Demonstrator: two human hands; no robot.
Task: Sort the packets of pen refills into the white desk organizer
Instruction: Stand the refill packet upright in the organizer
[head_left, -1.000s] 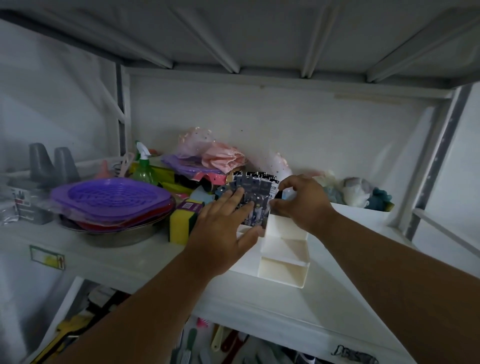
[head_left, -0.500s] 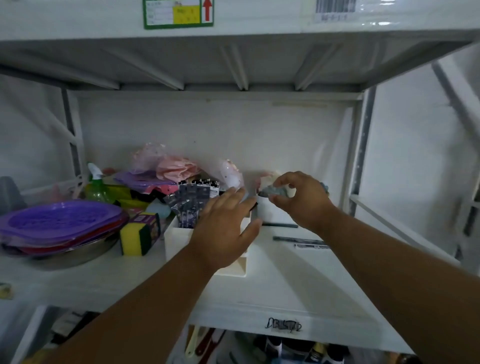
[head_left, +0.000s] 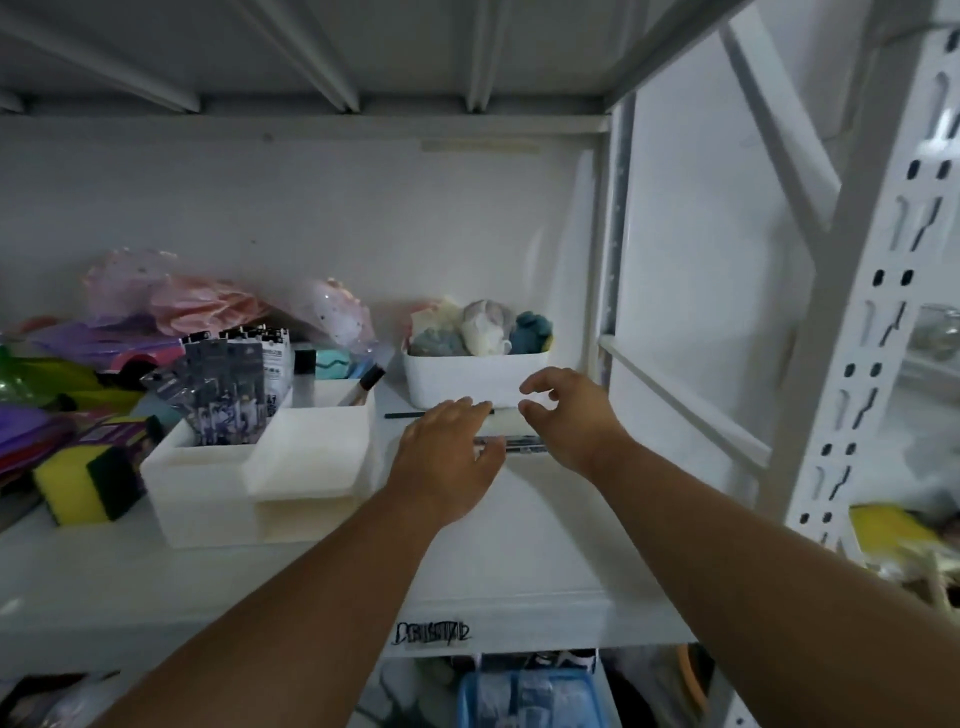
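Observation:
The white desk organizer (head_left: 306, 457) stands on the shelf at the left. Several dark packets of pen refills (head_left: 228, 384) stand upright in its back left compartment. One more refill packet (head_left: 511, 444) lies flat on the shelf to the organizer's right, with a thin dark refill (head_left: 405, 415) loose behind it. My left hand (head_left: 447, 452) hovers over the flat packet's left end with fingers stretched out, and I cannot tell whether it touches. My right hand (head_left: 566, 415) hangs above the packet's right end, fingers loosely curled and holding nothing.
A white bin (head_left: 467, 379) of soft toys stands right behind my hands. Yellow sponges (head_left: 85, 488), purple plates and pink bags crowd the shelf's left. The rack's upright post (head_left: 608, 249) bounds the shelf on the right. A blue box (head_left: 535, 696) sits below.
Both hands left the organizer and moved right, down toward the flat packet on the shelf. My right hand no longer pinches the small grey thing it held. The view swung right.

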